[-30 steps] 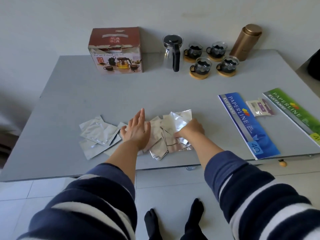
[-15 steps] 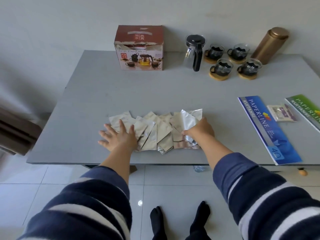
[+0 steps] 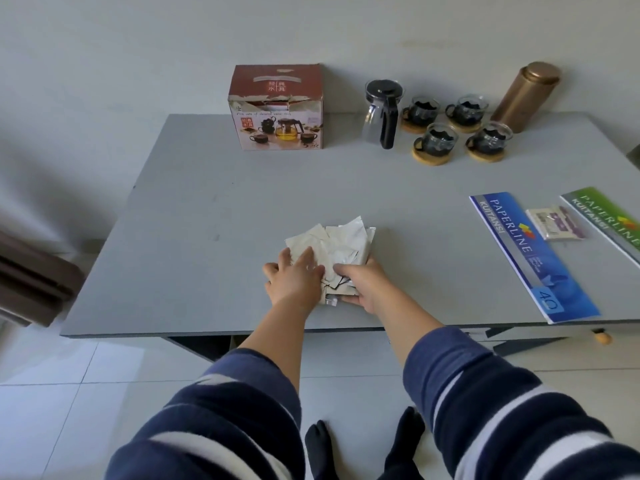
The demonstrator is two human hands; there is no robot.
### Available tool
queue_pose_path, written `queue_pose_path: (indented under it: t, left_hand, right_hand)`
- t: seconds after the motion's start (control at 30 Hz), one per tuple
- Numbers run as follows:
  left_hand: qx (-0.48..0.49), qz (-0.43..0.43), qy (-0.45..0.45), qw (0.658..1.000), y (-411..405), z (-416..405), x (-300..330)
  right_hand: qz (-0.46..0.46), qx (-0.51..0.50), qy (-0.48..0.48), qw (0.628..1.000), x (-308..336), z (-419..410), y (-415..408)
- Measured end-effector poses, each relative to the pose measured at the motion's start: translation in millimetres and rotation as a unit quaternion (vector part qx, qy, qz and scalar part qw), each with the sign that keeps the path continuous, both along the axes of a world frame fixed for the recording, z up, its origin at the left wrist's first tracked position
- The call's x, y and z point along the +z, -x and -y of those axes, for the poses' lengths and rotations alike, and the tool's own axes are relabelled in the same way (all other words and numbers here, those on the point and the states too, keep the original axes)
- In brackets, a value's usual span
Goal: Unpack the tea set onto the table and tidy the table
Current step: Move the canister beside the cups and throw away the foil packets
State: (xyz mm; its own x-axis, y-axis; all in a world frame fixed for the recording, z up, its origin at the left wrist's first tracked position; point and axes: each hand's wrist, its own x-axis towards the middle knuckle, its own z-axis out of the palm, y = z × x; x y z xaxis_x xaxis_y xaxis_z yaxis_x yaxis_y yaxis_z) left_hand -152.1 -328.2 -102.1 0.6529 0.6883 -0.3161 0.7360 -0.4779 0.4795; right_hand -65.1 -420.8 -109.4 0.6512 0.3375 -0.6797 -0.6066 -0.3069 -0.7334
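Observation:
Several silver foil packets [image 3: 337, 245] lie bunched in one pile near the front edge of the grey table [image 3: 225, 209]. My left hand [image 3: 294, 280] presses flat on the pile's left side. My right hand [image 3: 363, 285] grips the pile's right and lower edge, fingers curled around the packets. At the back stand the red tea set box [image 3: 277, 107], a glass teapot with a black lid [image 3: 382, 112], and several glass cups on wooden coasters [image 3: 453, 128].
A gold canister [image 3: 524, 97] stands at the back right. A blue Paperline receipt book [image 3: 530, 252], a small sachet [image 3: 554, 223] and a green Paperline book [image 3: 606, 220] lie on the right. The table's front edge is just below my hands.
The packets were spread in a wide row; my left hand has swept them rightward against my right hand into one tight pile. The view has also shifted.

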Motion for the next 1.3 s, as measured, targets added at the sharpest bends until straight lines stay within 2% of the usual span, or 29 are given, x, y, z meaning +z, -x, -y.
queue_pose_path:
  t: [0.07, 0.17, 0.27, 0.33, 0.37, 0.63, 0.83, 0.97, 1.13, 1.3]
  left_hand:
    - [0.002, 0.043, 0.020, 0.999, 2.0, 1.6, -1.8]
    - [0.062, 0.105, 0.072, 0.990, -1.1, -0.7, 0.3]
    - [0.105, 0.117, 0.211, 0.965, -19.6, -1.6, 9.0]
    - [0.089, 0.121, 0.309, 0.939, -37.9, 7.4, 18.4]
    - [0.067, 0.120, 0.329, 0.934, -47.7, 15.8, 24.5]
    - [-0.093, 0.143, 0.346, 0.923, -127.6, 149.8, 54.2]
    - [-0.247, 0.121, 0.341, 0.899, -161.3, 320.6, 49.4]
    - [-0.322, 0.079, 0.359, 0.873, -160.0, 446.9, 37.2]
    - [-0.393, 0.020, 0.364, 0.844, -147.2, 584.5, 11.5]
    - [-0.417, -0.033, 0.356, 0.836, -136.1, 680.8, -23.5]
  right_hand:
    - [-0.002, -0.041, -0.003, 0.999, -5.0, 2.4, 4.9]
    - [-0.020, -0.073, -0.040, 0.996, -1.0, 11.9, 0.7]
    - [-0.018, -0.083, -0.080, 0.993, 9.4, 35.2, -13.3]
    - [-0.010, -0.096, -0.099, 0.990, 20.6, 56.7, -23.3]
    - [-0.009, -0.106, -0.105, 0.989, 25.8, 69.4, -28.5]
    - [0.015, -0.258, -0.083, 0.963, 50.3, 216.7, -61.5]
    - [0.048, -0.420, -0.028, 0.906, 53.5, 383.4, -50.8]
    - [0.081, -0.497, 0.018, 0.864, 45.7, 505.4, -20.8]
    - [0.069, -0.558, 0.066, 0.824, 24.7, 634.2, 21.7]
    - [0.055, -0.591, 0.105, 0.798, -3.7, 721.8, 46.8]
